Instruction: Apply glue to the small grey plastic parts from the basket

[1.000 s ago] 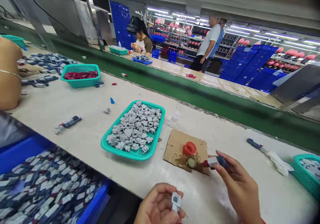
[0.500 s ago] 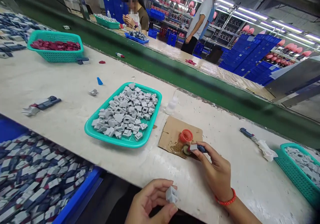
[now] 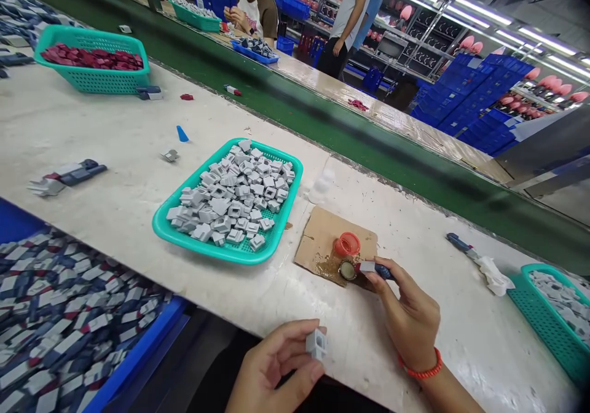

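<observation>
My left hand [image 3: 271, 367] pinches a small grey plastic block [image 3: 317, 343] at the table's near edge. Further right, my right hand [image 3: 408, 311] holds a dark blue and white part [image 3: 375, 269], whose white tip touches a small round glue cap [image 3: 347, 270] on a cardboard scrap [image 3: 318, 241]. Beside that cap stands a red cap [image 3: 347, 244]. To the left of the cardboard, a teal basket [image 3: 286, 228] is piled with grey blocks [image 3: 233, 201].
A blue bin [image 3: 133, 364] of blue-and-white parts sits below at the left. Another teal basket [image 3: 548, 327] stands far right, and a teal basket of red parts [image 3: 92, 78] far left. A green conveyor [image 3: 369, 161] runs behind, with two people working beyond it.
The view tilted down and shifted slightly. My right hand brought the blue and white part down to the glue cap on the cardboard. My left hand kept its grey block.
</observation>
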A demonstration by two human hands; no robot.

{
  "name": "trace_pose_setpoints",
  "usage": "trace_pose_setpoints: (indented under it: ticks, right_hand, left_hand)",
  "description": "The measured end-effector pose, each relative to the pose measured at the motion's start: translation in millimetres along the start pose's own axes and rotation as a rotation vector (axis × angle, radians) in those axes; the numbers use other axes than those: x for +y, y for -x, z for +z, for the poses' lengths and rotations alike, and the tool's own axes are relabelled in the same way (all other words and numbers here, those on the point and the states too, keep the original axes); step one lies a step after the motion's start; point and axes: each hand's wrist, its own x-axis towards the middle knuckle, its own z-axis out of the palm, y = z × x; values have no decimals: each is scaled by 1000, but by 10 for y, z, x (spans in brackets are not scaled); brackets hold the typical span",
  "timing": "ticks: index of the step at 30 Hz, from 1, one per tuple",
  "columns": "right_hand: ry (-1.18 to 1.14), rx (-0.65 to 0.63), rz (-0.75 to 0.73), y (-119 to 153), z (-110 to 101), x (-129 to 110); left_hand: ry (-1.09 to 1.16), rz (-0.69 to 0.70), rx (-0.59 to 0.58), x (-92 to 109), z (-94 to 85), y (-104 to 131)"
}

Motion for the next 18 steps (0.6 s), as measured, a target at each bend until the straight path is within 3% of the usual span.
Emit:
trace_pose_setpoints:
  ticks: [4, 7, 12, 18]
  right_hand:
    - [26, 13, 14, 53, -39, -11]
    - [-96, 73, 208, 153, -83, -144]
    - [-639, 26, 603, 339, -60, -465]
    - [-877, -3, 835, 418, 94, -654]
  left_hand:
    - [44, -15, 15, 19, 18, 11]
    - [52, -16, 31, 16, 27, 11]
    - [43, -28, 25, 19, 30, -3]
    - [19, -37, 6, -3, 13, -14]
